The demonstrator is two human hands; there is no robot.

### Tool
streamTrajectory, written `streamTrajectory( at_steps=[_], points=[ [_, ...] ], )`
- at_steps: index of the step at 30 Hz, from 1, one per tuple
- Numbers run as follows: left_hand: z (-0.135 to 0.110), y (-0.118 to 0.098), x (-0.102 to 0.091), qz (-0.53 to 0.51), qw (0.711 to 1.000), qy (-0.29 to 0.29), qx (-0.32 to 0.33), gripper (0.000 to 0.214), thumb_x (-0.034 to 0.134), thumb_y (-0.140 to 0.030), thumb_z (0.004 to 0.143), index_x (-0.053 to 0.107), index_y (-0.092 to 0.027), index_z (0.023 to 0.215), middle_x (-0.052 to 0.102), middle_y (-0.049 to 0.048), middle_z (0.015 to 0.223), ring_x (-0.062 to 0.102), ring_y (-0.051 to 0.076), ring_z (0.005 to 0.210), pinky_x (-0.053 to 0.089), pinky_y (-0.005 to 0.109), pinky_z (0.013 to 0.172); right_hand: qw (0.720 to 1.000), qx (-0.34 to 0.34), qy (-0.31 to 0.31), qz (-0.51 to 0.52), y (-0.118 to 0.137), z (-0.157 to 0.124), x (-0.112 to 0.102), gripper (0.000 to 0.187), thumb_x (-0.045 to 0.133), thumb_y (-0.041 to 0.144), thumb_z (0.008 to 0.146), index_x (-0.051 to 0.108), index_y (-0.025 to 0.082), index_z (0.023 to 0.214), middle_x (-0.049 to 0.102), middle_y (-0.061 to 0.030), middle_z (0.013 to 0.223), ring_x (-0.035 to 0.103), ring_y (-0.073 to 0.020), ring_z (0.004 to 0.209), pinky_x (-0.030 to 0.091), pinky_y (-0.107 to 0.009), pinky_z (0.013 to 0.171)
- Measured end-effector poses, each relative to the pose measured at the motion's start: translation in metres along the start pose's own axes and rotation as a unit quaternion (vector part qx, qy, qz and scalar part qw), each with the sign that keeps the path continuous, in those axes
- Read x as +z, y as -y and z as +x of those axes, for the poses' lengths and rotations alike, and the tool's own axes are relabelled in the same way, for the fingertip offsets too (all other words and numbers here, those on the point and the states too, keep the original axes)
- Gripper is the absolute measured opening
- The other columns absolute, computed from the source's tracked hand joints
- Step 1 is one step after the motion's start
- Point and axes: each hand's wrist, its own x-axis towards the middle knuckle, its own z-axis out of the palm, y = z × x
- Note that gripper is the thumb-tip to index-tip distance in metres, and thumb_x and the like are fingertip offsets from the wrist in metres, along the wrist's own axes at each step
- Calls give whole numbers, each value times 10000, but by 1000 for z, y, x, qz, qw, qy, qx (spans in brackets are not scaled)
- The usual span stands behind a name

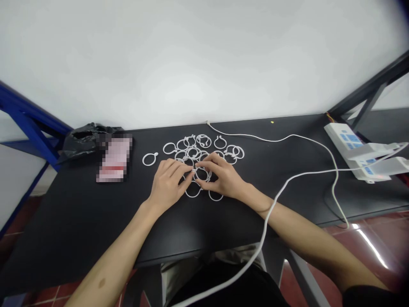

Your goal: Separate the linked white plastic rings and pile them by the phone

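Several white plastic rings (204,147) lie scattered on the black table (79,213), near its middle. My left hand (168,181) and my right hand (222,175) meet over the front of the pile, fingers curled. Both pinch the same white ring (201,173) between their fingertips. Two more rings (215,197) lie just under my hands, partly covered. One single ring (150,158) lies apart to the left.
A black plastic bag (86,138) and a blurred pink packet (115,160) sit at the left. A white cable (287,181) runs across the table to a white power strip (361,153) at the right. A white wall stands behind; blue and black frames flank the table.
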Motion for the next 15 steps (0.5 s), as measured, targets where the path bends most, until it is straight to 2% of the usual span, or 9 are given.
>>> streamTrajectory(
  at_steps=[5, 9, 12, 15],
  points=[
    [-1, 1, -1, -13, 1000, 17, -4, 29, 589, -196, 905, 601, -195, 932, 663, 29, 812, 556, 190, 792, 458, 345, 734, 1000, -4, 5, 1, 1, 1, -2, 267, 646, 303, 862, 611, 193, 1103, 566, -41, 931, 544, -129, 738, 541, -278, 656],
    [-3, 4, 0, -21, 999, 21, -15, 24, 581, -210, 914, 598, -199, 900, 651, 23, 788, 550, 186, 777, 463, 348, 748, 1000, 3, 18, 11, 0, 0, -3, 283, 643, 322, 872, 614, 199, 1125, 574, -46, 941, 554, -128, 730, 543, -277, 638],
    [-4, 4, 3, -40, 999, 16, -31, 49, 575, -217, 918, 606, -199, 952, 685, 33, 864, 581, 190, 820, 469, 354, 767, 1000, -2, 21, 6, -2, 1, -2, 355, 654, 350, 877, 597, 196, 1192, 583, -63, 979, 585, -147, 798, 558, -293, 677],
    [-2, 3, 2, -56, 997, 13, -42, 89, 566, -221, 923, 615, -205, 995, 703, 34, 909, 605, 190, 852, 477, 355, 783, 999, -17, 27, -10, -5, 1, -2, 470, 668, 395, 866, 559, 192, 1276, 609, -96, 1065, 605, -191, 947, 565, -346, 794]
  ],
)
